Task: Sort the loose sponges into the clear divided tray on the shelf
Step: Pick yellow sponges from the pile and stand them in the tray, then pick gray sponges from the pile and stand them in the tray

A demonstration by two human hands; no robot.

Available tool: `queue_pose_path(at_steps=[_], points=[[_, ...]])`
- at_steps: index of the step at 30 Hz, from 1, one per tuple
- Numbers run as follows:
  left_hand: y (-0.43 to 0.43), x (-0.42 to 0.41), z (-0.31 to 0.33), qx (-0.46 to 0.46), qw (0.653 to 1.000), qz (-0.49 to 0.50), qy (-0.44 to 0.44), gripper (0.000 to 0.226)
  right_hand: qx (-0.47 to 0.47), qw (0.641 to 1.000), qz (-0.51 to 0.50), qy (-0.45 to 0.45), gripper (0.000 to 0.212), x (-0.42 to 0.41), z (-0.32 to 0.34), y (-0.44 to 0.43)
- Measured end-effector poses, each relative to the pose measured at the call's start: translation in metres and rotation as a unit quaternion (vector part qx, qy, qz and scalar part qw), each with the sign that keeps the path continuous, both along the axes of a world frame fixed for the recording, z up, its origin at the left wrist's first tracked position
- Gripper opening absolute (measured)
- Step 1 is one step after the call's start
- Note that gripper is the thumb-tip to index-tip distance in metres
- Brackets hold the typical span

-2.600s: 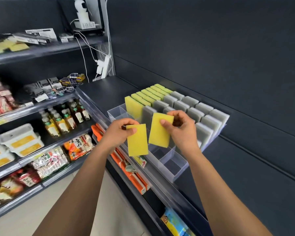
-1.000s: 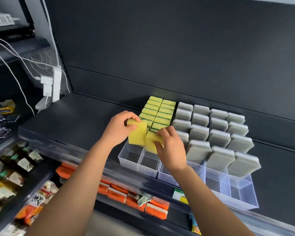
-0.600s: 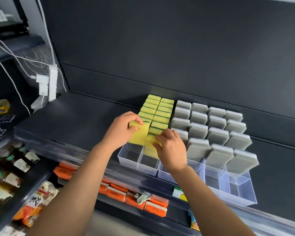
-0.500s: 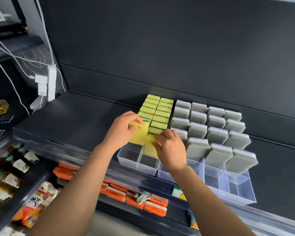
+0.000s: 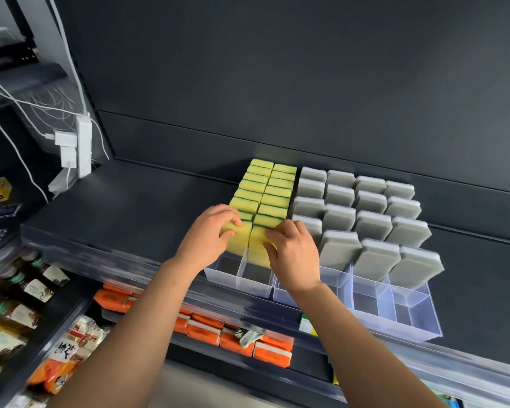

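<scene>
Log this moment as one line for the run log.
phase: placement | left hand: grips left yellow sponge | right hand: grips right yellow sponge | clear divided tray: front cells empty

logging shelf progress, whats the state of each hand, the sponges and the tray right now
left hand: grips left yellow sponge, upright in leftmost lane
right hand: grips right yellow sponge, upright in second lane
yellow rows: on edge, packed in two lanes
grey sponges: on edge, tilted, in four lanes
clear tray: front ends of lanes empty
</scene>
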State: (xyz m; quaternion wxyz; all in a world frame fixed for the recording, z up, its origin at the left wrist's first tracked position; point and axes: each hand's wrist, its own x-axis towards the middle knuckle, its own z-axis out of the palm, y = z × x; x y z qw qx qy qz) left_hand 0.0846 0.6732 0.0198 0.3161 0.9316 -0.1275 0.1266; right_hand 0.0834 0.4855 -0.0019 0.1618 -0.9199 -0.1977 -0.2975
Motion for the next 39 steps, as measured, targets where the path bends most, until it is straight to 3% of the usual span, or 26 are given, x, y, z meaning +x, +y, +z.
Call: queue_pose_path(at_steps=[4,8,20,28,39], points=[[-0.005,-0.006,-0.017,0.081,0.994,0.032,-0.062,0.021,-0.016,1.000,-0.006,-0.011,0.013,-0.001,-0.006,0.001],[-0.010,-0.010,-0.016,0.102,0.987,0.035,-0.118,0.019,-0.034,0.999,0.004,-0.020,0.025,-0.003,-0.010,0.001],[-0.044,-0.032,0.000,0.197,0.967,0.111,-0.118,0.034,-0.052,0.997,0.021,0.051,0.049,-0.036,0.013,-0.037],[-0.145,-0.062,0.017,0.219,0.964,0.065,-0.134,0.044,-0.077,0.994,-0.066,0.040,0.047,-0.081,0.021,-0.144],[-0.340,-0.128,0.004,0.203,0.966,-0.046,-0.152,0.038,-0.085,0.962,-0.224,0.131,0.051,-0.180,0.014,-0.342]])
